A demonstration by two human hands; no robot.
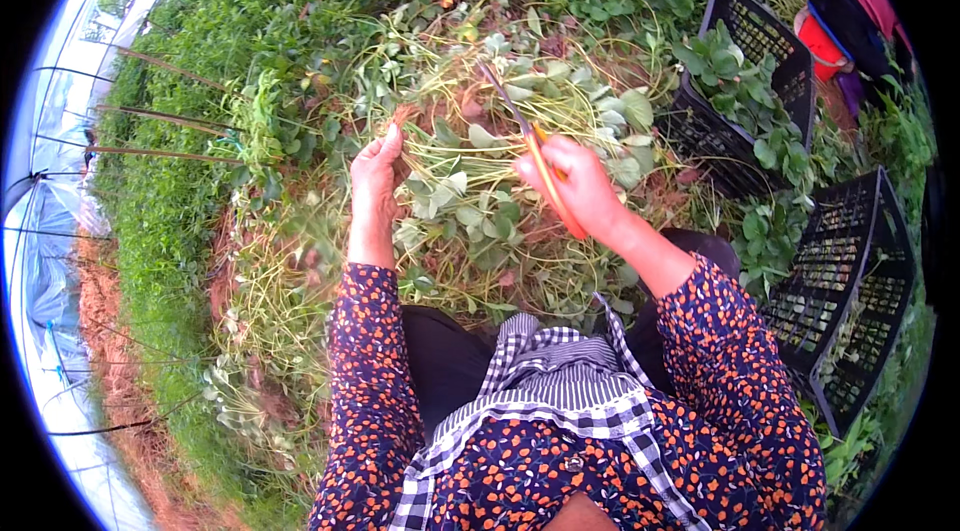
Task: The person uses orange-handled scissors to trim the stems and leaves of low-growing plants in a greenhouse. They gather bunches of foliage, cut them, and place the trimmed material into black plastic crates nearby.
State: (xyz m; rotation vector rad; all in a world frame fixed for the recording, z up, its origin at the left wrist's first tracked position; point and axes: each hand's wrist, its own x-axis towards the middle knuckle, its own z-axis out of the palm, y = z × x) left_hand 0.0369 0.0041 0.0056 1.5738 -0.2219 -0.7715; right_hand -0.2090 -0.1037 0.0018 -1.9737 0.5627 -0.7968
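In the head view, my left hand [377,172] pinches a small plant by its reddish-brown roots [403,113], left of the middle. My right hand [574,182] is closed around the orange handles of a pair of scissors [536,145], whose dark blades point up and left. Between and beyond my hands lies a wide heap of cut or pulled leafy plants [495,156] with long pale stems. The scissor tips lie over this heap, apart from the roots in my left hand.
A black plastic crate [795,66] holding green leafy plants stands at the upper right. Another black crate [825,268] lies tilted below it. Red and dark items [821,43] are at the far right. Thin canes [172,118] and plastic sheeting [45,268] stand on the left.
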